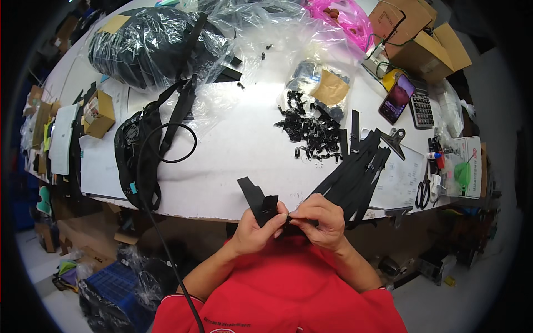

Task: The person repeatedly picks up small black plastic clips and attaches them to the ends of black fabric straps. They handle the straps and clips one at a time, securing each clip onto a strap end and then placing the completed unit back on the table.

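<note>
Close to the table's near edge, my left hand (256, 233) is closed around a black webbing strap (251, 194), whose folded end sticks up past the fingers. My right hand (324, 221) meets it in a pinch, fingertips nearly touching the left thumb. A small dark piece shows between the two hands, but the fingers mostly hide it and I cannot tell its kind. Beyond my hands lies a pile of small black clips (319, 132). A stack of flat black straps (355, 177) lies to the right of them, reaching over the table edge.
A black bag (133, 150) and a looping black cable (195, 145) are at left. Behind sits a plastic-wrapped black bundle (155, 47). A phone (397, 99), a calculator (422, 109), a bulldog clip (395, 143), scissors (423, 191) and an open carton (430, 53) stand right.
</note>
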Tool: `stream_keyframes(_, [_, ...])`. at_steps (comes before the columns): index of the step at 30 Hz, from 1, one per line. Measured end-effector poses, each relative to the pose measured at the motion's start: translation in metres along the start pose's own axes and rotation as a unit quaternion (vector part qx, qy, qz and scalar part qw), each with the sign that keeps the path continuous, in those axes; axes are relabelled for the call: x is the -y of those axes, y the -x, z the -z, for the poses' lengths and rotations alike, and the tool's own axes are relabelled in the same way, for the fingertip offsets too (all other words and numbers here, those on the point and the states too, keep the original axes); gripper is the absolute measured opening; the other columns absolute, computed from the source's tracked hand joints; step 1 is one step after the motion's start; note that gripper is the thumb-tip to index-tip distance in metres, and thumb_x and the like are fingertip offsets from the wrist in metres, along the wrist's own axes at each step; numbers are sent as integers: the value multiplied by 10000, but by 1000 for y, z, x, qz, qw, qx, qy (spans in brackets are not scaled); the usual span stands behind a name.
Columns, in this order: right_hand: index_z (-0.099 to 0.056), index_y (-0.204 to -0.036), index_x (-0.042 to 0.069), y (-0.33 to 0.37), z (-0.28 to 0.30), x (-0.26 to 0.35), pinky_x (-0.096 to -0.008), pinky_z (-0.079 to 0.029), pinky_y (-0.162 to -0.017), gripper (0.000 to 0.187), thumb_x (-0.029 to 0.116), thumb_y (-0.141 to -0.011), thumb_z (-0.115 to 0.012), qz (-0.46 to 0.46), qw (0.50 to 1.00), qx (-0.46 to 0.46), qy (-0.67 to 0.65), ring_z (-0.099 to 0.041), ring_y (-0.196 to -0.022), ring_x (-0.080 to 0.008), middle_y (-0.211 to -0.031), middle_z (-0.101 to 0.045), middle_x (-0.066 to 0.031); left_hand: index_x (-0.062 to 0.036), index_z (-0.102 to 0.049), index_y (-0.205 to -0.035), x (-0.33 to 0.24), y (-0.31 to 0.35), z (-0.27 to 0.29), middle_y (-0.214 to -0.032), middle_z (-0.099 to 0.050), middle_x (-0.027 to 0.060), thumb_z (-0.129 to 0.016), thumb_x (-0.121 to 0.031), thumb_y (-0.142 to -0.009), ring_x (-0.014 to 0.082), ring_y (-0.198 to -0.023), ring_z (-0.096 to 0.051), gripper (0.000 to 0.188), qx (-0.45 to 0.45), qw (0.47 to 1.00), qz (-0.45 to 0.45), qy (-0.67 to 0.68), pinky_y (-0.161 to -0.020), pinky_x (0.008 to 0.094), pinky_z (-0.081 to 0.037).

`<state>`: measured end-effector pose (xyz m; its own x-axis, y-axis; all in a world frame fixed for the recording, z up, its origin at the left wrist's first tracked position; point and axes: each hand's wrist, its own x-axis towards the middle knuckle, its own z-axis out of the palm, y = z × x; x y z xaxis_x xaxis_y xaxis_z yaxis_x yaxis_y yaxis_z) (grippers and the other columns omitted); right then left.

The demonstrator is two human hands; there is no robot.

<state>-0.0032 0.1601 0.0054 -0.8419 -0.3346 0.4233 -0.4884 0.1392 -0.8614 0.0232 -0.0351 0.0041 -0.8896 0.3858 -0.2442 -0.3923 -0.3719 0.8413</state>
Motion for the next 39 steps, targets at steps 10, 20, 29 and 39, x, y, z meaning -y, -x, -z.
stream_keyframes(10, [-674,-875,20,16,-9,3,-277,-469,-610,90,13,-828,-750,-127,988,-63,-55,-597,-698,-165,-805,-646,-65,-48,-562,-1006,10,-3,-7,-712,-475,-59,-563,-148,-1018,18,-587,-417,101,-5,1000,14,20,-523,195,-335])
stream_keyframes(20, [-661,-918,28,13,-3,-3,-273,-445,-588,101,46,-858,-741,-68,995,-57,-44,-563,-673,-163,-837,-633,-64,-57,-556,-1037,6,-6,-10,-723,-461,-67,-548,-169,-1030,12,-612,-408,112,19,992,78,97,-529,194,-329])
stream_keyframes(29, [-660,-913,29,24,-12,-1,-248,-430,-572,131,89,-858,-762,-163,977,-99,-99,-541,-658,-117,-810,-613,-36,-52,-567,-1002,15,-10,-20,-745,-460,-64,-580,-167,-1014,23,-650,-441,117,-48,998,1,-31,-579,197,-364])
stream_keyframes(39, [-666,-887,26,45,-14,13,-243,-396,-539,191,144,-824,-802,-331,942,6,-61,-506,-600,-64,-718,-570,13,-29,-581,-981,12,-18,-16,-836,-523,-41,-569,-139,-1009,44,-760,-481,114,-68,995,64,20,-670,225,-415])
